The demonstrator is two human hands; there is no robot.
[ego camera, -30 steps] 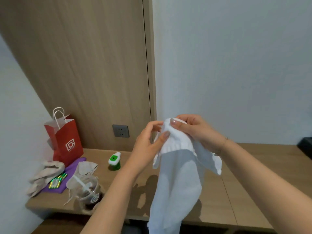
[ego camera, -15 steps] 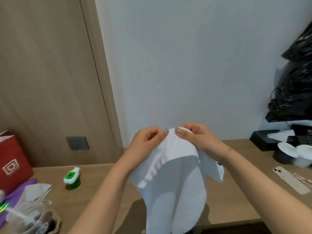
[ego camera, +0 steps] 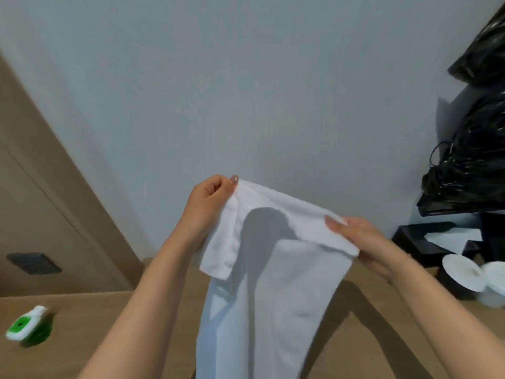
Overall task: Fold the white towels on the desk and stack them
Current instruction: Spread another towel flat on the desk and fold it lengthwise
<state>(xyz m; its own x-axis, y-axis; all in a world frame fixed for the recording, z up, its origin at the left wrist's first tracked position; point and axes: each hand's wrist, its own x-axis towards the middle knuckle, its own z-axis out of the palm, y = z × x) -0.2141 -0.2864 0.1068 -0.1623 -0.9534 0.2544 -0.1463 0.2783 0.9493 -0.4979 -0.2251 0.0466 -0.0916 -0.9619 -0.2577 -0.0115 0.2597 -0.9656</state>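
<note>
Presently, the left hand (ego camera: 207, 198) and the right hand (ego camera: 363, 242) each pinch the top edge of 1 white towel (ego camera: 262, 283) with curled fingers. The towel hangs above the desk (ego camera: 90, 324), stretched between both hands.

Both forearms are raised; left hand (ego camera: 209, 198) and right hand (ego camera: 358, 236) each pinch the white cloth towel's (ego camera: 262, 269) top edge, held apart.

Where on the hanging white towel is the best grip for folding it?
Along the top edge of the white towel, near its two corners, pinched from above. The left hand and right hand hold there, so the rest hangs straight over the desk.
</note>
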